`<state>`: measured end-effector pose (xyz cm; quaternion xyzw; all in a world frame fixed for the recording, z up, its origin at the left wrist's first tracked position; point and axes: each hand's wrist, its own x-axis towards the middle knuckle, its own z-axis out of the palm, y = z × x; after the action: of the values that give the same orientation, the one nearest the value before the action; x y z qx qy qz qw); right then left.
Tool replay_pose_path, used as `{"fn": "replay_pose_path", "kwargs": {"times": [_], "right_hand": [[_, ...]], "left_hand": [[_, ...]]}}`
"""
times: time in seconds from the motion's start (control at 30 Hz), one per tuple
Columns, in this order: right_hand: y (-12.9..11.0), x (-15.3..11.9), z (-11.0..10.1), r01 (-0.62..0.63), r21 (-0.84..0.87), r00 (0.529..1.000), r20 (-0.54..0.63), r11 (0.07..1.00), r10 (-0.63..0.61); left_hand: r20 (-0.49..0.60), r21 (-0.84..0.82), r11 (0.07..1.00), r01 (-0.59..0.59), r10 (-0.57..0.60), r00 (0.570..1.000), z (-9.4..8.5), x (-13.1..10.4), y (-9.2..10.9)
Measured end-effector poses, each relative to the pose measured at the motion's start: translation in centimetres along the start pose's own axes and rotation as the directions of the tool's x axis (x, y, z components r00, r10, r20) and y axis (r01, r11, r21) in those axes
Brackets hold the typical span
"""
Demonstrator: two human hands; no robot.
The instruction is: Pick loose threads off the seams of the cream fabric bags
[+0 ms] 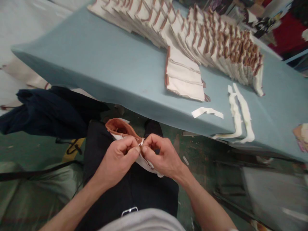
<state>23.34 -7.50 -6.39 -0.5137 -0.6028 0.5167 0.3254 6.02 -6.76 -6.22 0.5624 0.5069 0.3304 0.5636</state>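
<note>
Above my lap I hold a sewn fabric piece (pixel 120 126), white with a brown lining or edge, its brown end gaping. My left hand (pixel 122 157) pinches its edge between thumb and forefinger. Right beside it, my right hand (pixel 162 155) pinches the same edge, and the fingertips of both hands nearly meet. The exact spot gripped is mostly hidden by the fingers. Part of the white cloth hangs below, between and behind my hands.
A blue-covered table (pixel 96 61) stands in front of me. Long rows of white pieces with brown edges (pixel 192 35) lie along it. Nearer are one flat stitched piece (pixel 184 75), a short white strip (pixel 208 111) and long strips (pixel 243 112). Dark cloth (pixel 48 110) lies at left.
</note>
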Motion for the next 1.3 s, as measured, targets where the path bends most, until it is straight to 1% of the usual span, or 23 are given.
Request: {"fn": "replay_pose_path", "kwargs": {"times": [0.03, 0.07, 0.13, 0.2, 0.23, 0.27, 0.33, 0.43, 0.53, 0.6, 0.63, 0.7, 0.77, 0.8, 0.83, 0.87, 0.93, 1.0, 1.07, 1.13, 1.2, 1.23, 1.3], "right_hand": [[-0.5, -0.1, -0.5, 0.076, -0.133, 0.997, -0.014, 0.988, -0.079], [-1.0, -0.2, -1.0, 0.148, -0.254, 0.987, -0.014, 0.956, -0.157], [-1.8, -0.3, -1.8, 0.267, -0.418, 0.959, 0.021, 0.868, -0.284], [-2.3, -0.3, -2.2, 0.339, -0.478, 0.935, 0.078, 0.810, -0.345], [-2.4, -0.3, -2.3, 0.353, -0.480, 0.932, 0.100, 0.803, -0.350], [-2.4, -0.3, -2.3, 0.352, -0.467, 0.933, 0.110, 0.811, -0.342], [-2.2, -0.3, -2.1, 0.324, -0.421, 0.944, 0.091, 0.847, -0.316], [-2.0, -0.2, -2.0, 0.294, -0.390, 0.954, 0.061, 0.873, -0.294], [-1.9, -0.1, -2.1, 0.312, -0.376, 0.950, 0.121, 0.872, -0.288], [-1.7, 0.1, -2.0, 0.279, -0.313, 0.960, 0.123, 0.908, -0.252], [-1.5, 0.2, -1.8, 0.231, -0.253, 0.972, 0.103, 0.939, -0.212], [-1.0, 0.4, -1.2, 0.085, -0.075, 0.996, 0.040, 0.994, -0.082], [-0.4, 0.6, -0.4, -0.066, 0.115, 0.998, 0.015, 0.991, 0.065], [-0.1, 0.7, -0.1, -0.119, 0.181, 0.993, 0.018, 0.976, 0.117], [0.1, 0.7, 0.2, -0.147, 0.219, 0.989, 0.020, 0.965, 0.146], [0.1, 0.7, 0.2, -0.154, 0.228, 0.988, 0.021, 0.961, 0.153], [0.0, 0.5, 0.1, -0.108, 0.171, 0.994, 0.014, 0.979, 0.107], [-0.5, 0.2, -0.4, 0.005, 0.043, 1.000, 0.006, 0.999, -0.005], [-1.0, -0.1, -0.9, 0.133, -0.092, 0.991, 0.019, 0.987, -0.131], [-1.3, -0.3, -1.2, 0.224, -0.195, 0.975, 0.040, 0.955, -0.220], [-1.4, -0.4, -1.2, 0.269, -0.258, 0.963, 0.051, 0.928, -0.266], [-1.3, -0.4, -1.1, 0.280, -0.271, 0.959, 0.045, 0.921, -0.278], [-1.1, -0.3, -0.7, 0.282, -0.253, 0.957, 0.004, 0.925, -0.291]], "left_hand": [[-0.014, 0.067, 0.996, -0.052, 0.053, 0.998, -0.1, -0.1, 0.4], [-0.024, 0.146, 0.983, -0.111, 0.116, 0.993, -0.3, -0.2, 0.7], [-0.024, 0.300, 0.927, -0.227, 0.245, 0.969, -0.4, -0.5, 1.3], [-0.008, 0.402, 0.865, -0.301, 0.332, 0.943, -0.4, -0.8, 1.6], [0.001, 0.439, 0.838, -0.325, 0.361, 0.932, -0.4, -0.9, 1.6], [0.005, 0.468, 0.814, -0.343, 0.385, 0.923, -0.3, -1.0, 1.7], [0.009, 0.500, 0.790, -0.356, 0.406, 0.914, -0.3, -1.0, 1.7], [-0.010, 0.473, 0.822, -0.317, 0.365, 0.931, -0.4, -1.0, 1.7], [-0.036, 0.403, 0.882, -0.245, 0.282, 0.959, -0.5, -0.9, 1.8], [-0.055, 0.340, 0.919, -0.199, 0.230, 0.972, -0.3, -0.8, 1.7], [-0.062, 0.286, 0.943, -0.170, 0.195, 0.979, -0.2, -0.7, 1.5], [-0.068, 0.086, 0.993, -0.082, 0.088, 0.994, 0.2, -0.4, 0.9], [-0.037, -0.124, 0.992, 0.016, -0.021, 0.999, 0.5, -0.1, 0.1], [-0.017, -0.196, 0.979, 0.051, -0.056, 0.998, 0.5, 0.0, -0.2], [-0.001, -0.223, 0.972, 0.069, -0.071, 0.997, 0.5, 0.1, -0.5], [0.007, -0.198, 0.978, 0.067, -0.067, 0.998, 0.3, 0.1, -0.6], [0.006, -0.061, 0.998, 0.023, -0.022, 1.000, -0.3, 0.1, -0.3], [0.025, 0.097, 0.994, -0.044, 0.042, 0.999, -1.1, 0.0, 0.5], [0.066, 0.200, 0.973, -0.111, 0.099, 0.993, -1.8, -0.1, 1.2], [0.114, 0.259, 0.951, -0.168, 0.142, 0.983, -2.3, -0.1, 1.7], [0.134, 0.298, 0.934, -0.195, 0.161, 0.978, -2.4, -0.1, 1.9], [0.127, 0.303, 0.934, -0.191, 0.159, 0.979, -2.4, -0.1, 1.8], [0.078, 0.267, 0.952, -0.147, 0.131, 0.988, -1.9, -0.1, 1.4]]}}
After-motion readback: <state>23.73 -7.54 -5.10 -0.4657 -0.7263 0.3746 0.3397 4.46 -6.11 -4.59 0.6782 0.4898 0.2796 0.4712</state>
